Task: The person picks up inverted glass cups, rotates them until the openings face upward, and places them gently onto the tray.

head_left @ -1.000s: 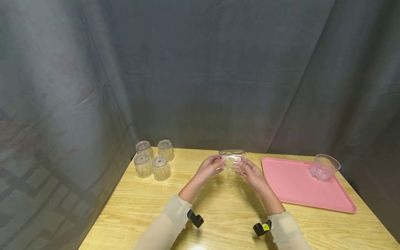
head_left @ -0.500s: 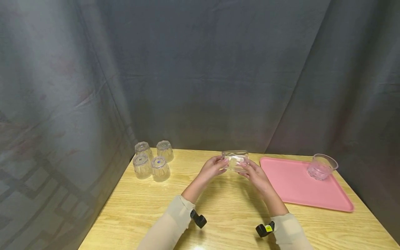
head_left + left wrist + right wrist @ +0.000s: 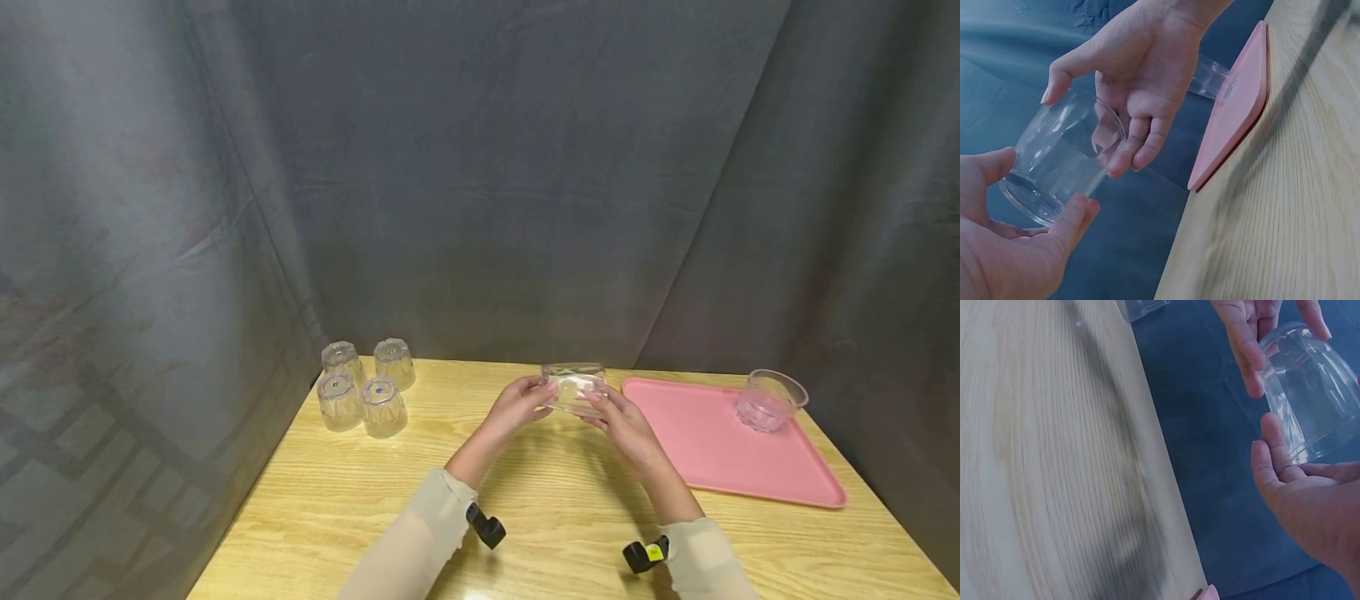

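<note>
A clear drinking glass (image 3: 573, 390) lies on its side in the air above the table, between both hands. My left hand (image 3: 517, 404) grips the thick base end, thumb and fingers around it, as the glass (image 3: 1060, 156) shows in the left wrist view. The right hand (image 3: 628, 429) holds the rim end; its thumb and fingers touch the wall of the glass (image 3: 1316, 394) in the right wrist view. At the right, a pink tray (image 3: 720, 442) bears another clear glass (image 3: 768, 404), standing upright with its mouth up.
Several clear glasses (image 3: 384, 408) stand upside down in a cluster at the table's back left. The wooden table (image 3: 540, 517) ends at a grey curtain (image 3: 480, 183) behind and at both sides. Each wrist wears a small black camera (image 3: 487, 527).
Both hands have moved a little to the right with the glass, closer to the tray. Their hold looks the same. The head view has shifted slightly.
</note>
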`<state>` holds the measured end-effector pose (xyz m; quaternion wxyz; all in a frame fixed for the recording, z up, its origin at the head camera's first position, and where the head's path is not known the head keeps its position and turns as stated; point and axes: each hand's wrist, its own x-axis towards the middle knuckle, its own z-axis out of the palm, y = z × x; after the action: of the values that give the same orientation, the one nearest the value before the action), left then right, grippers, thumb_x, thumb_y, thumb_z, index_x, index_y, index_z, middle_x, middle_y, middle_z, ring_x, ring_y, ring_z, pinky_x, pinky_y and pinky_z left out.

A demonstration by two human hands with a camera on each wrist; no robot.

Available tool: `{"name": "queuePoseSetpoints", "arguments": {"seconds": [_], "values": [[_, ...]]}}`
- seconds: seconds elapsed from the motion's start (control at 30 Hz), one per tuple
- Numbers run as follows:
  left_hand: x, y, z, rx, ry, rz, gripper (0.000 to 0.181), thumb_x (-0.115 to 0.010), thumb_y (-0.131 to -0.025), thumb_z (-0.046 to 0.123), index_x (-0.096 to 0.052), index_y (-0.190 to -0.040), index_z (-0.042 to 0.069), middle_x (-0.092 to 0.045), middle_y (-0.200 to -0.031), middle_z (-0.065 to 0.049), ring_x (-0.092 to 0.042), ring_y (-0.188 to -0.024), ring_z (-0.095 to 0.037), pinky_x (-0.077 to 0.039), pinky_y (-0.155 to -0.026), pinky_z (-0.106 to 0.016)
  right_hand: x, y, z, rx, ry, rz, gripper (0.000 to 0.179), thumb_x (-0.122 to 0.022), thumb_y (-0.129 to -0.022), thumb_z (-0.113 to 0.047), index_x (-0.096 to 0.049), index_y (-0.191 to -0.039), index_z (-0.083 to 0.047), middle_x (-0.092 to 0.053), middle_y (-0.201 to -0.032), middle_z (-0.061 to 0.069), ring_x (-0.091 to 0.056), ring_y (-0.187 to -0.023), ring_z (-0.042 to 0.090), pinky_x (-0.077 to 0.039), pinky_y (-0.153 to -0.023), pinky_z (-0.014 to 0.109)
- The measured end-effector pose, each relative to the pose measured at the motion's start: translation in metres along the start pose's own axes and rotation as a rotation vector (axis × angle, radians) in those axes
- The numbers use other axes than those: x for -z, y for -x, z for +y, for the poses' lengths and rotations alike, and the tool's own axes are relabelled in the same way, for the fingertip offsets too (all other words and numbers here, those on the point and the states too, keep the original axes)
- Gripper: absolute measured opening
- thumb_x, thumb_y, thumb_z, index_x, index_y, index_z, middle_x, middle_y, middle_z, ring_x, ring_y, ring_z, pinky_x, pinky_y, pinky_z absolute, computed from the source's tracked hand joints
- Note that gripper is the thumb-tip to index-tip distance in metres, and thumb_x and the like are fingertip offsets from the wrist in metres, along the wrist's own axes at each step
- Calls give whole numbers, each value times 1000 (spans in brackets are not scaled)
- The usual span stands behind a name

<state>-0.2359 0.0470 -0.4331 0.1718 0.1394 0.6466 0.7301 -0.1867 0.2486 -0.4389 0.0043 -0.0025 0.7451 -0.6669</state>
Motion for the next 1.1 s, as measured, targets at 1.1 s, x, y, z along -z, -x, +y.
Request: {"name": "queuePoseSetpoints", "arguments": {"seconds": [1.1], "values": [[-23, -8, -8, 12, 45, -39, 72, -68, -98, 33, -38, -148, -10, -56, -138, -19, -61, -124, -30, -53, -101, -36, 22, 12, 1, 41, 34, 30, 61, -44, -109, -34, -31, -151, 8, -42, -150, 27, -64, -104, -1, -50, -94, 18]]}}
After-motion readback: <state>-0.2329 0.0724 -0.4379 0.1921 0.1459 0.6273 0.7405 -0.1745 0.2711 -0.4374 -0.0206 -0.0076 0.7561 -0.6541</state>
